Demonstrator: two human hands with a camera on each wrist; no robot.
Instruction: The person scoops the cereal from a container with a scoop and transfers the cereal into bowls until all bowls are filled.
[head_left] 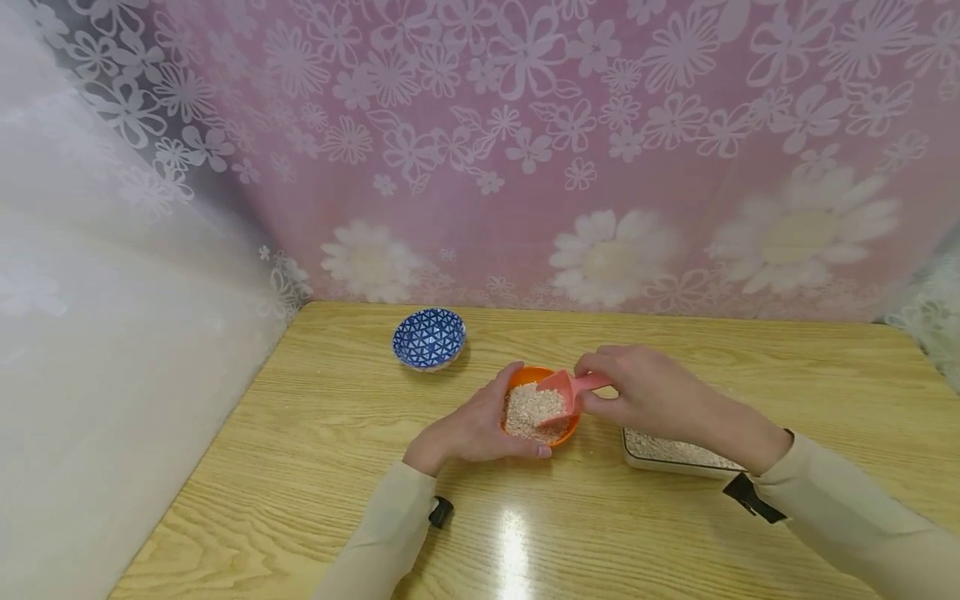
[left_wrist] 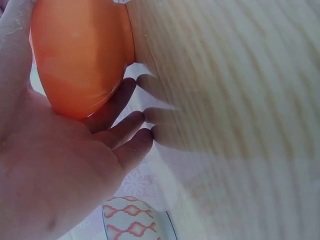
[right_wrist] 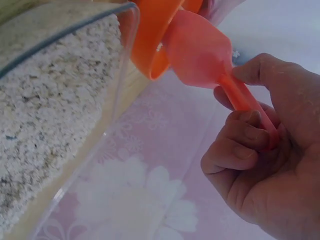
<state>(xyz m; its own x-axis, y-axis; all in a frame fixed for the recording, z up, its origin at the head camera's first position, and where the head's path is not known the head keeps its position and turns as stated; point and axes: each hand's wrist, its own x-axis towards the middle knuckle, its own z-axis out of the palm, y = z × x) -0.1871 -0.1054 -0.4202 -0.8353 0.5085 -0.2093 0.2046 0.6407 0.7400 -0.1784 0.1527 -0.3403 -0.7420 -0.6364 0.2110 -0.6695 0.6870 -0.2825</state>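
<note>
Wooden table (head_left: 315,467), right hand (head_left: 645,392) pinching pink scoop (head_left: 572,387) over left-held orange bowl (head_left: 570,429)

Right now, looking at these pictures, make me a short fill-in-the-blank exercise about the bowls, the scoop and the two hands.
1. The left hand cups the ____ bowl of grain.
2. The right hand pinches the handle of the pink ____ over that bowl.
3. The blue patterned bowl on the table is ____ of grain.
4. The clear container of grain sits under the ____ forearm.

Missing words: orange; scoop; empty; right
</note>
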